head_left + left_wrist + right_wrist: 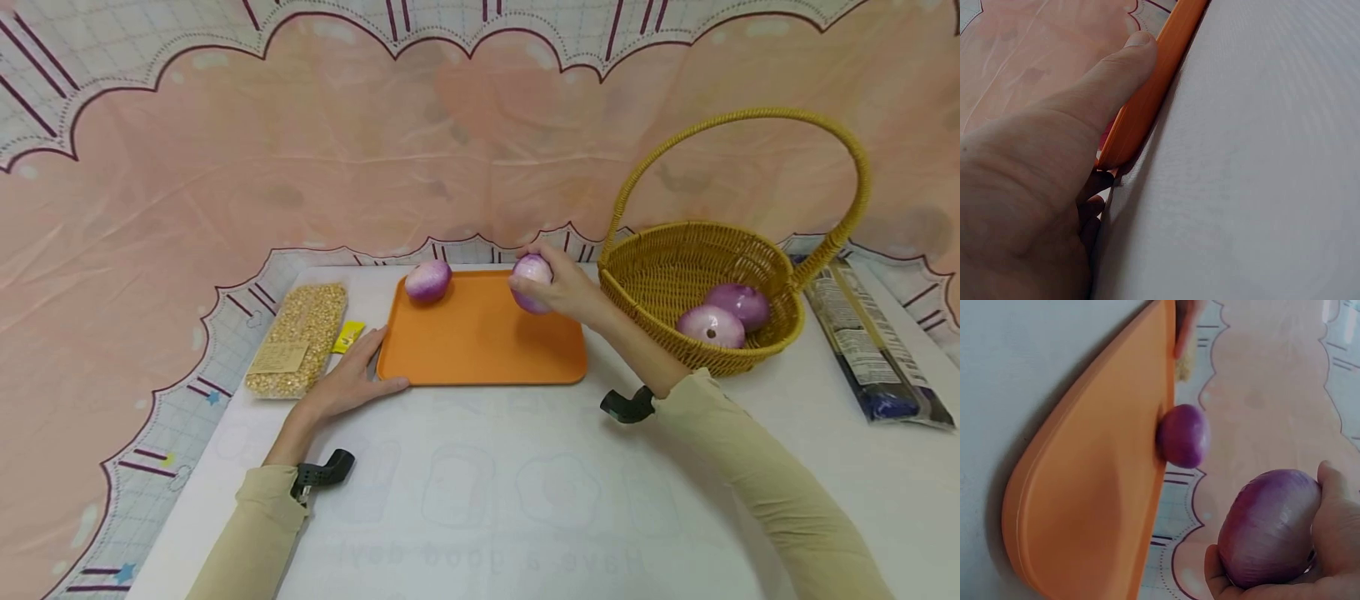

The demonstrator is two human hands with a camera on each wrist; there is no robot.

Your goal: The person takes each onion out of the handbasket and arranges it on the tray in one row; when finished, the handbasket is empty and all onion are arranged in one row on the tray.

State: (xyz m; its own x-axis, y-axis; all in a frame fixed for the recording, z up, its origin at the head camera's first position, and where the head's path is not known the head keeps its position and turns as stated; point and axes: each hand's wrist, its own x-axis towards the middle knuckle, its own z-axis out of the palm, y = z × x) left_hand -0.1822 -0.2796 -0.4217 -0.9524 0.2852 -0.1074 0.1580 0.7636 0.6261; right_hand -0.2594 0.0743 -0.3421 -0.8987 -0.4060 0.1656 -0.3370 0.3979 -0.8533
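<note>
A purple onion (531, 283) is gripped by my right hand (566, 287) above the right part of the orange tray (480, 350). In the right wrist view, fingers and thumb curl round this onion (1272, 528), held clear of the tray. Another onion (428, 282) lies at the tray's far left corner. My left hand (352, 379) rests at the near left corner of the tray, fingers along its left side. The left wrist view has the thumb (1138, 53) laid straight against the tray's rim (1141, 112); the other fingers are mostly hidden.
To the right stands a tall-handled wicker basket (622, 275) with two onions (712, 327) inside. Behind the left hand lie a bag of corn kernels (300, 333) and a small yellow packet (348, 337). A dark flat package (873, 342) lies at the far right, beyond the basket.
</note>
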